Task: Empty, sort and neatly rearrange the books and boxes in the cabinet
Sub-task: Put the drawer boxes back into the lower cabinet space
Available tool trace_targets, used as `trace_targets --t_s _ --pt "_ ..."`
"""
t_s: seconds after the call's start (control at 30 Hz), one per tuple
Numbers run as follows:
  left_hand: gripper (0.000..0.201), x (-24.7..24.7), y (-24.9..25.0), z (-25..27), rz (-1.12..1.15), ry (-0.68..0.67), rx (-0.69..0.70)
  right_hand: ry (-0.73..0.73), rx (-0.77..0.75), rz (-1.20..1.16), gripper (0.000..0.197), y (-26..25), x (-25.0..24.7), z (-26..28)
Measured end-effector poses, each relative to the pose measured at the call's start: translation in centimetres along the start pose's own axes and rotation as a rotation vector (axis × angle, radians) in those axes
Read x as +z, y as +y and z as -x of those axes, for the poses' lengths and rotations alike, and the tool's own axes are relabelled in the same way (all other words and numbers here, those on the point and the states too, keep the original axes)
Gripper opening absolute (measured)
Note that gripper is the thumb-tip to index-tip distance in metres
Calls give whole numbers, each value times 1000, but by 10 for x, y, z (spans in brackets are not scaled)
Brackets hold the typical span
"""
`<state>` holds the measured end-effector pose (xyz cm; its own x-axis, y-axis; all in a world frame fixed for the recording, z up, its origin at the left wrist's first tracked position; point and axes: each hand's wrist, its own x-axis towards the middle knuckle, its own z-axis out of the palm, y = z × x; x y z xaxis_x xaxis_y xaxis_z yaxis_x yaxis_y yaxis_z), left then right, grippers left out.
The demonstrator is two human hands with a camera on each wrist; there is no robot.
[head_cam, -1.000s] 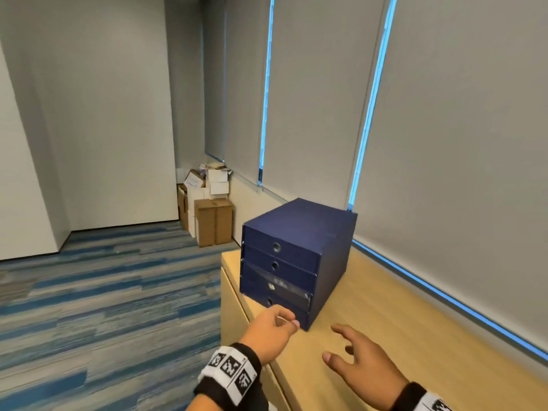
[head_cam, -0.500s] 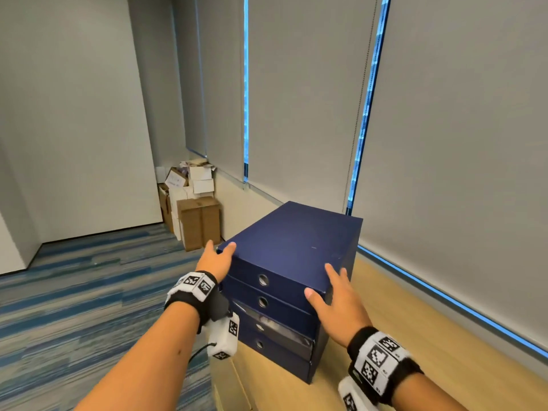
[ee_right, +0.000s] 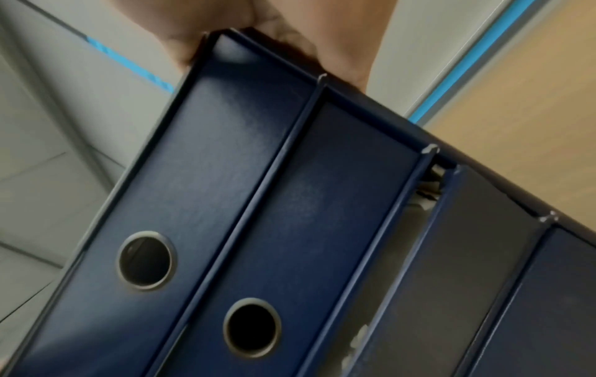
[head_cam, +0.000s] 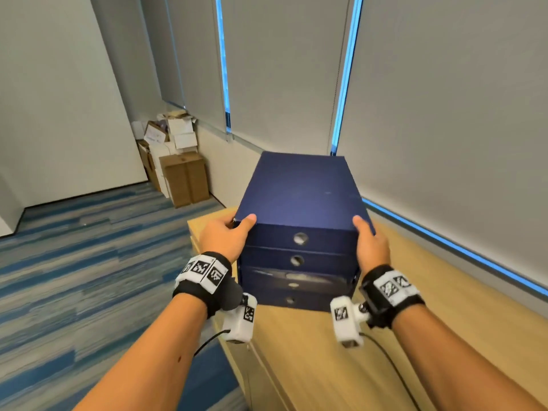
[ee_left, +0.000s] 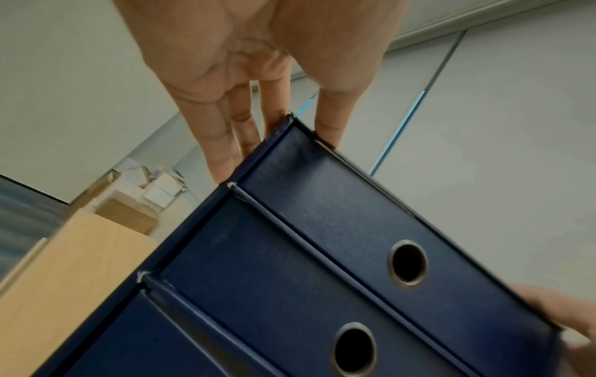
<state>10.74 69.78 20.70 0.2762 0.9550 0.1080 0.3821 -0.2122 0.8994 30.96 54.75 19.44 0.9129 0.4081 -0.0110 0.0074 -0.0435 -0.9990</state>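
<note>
A second ago your hands were low at the foot of the box, both free. Half a second ago they had come up to its top front corners. Now your left hand grips the box at its upper left front corner, thumb over the top edge and fingers down the left side. Your right hand grips the upper right front corner the same way. The box also faces you squarely now, where before it stood turned at an angle.

Judgement: the reach is over and a two-handed hold is set, so the box looks ready to be lifted or slid. It sits on the worktop, near the left end; I cannot tell whether it has left the surface. Its four drawers are not yet emptied, so sorting is barely begun.

View differences, left to right:
- Left wrist: your fingers run straight down behind the frayed corner, the thumb apart on top. The head view hides those fingers.
- Head: only this view shows both hands at once and the cardboard boxes by the far wall.
- Right wrist: the third drawer sits ajar with pale paper in the gap. The head view shows that drawer only as skewed.
</note>
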Motion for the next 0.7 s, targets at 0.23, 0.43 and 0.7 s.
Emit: trace_targets --t_s 0.23,0.43,0.7 --pt "37 15 17 90 23 -2 24 102 86 32 20 -8 -76 39" --pt "42 20 29 189 50 -48 59 166 83 52 21 -6 -165 113" --pt "42 37 51 343 157 -187 93 279 46 14 20 1 -312 234"
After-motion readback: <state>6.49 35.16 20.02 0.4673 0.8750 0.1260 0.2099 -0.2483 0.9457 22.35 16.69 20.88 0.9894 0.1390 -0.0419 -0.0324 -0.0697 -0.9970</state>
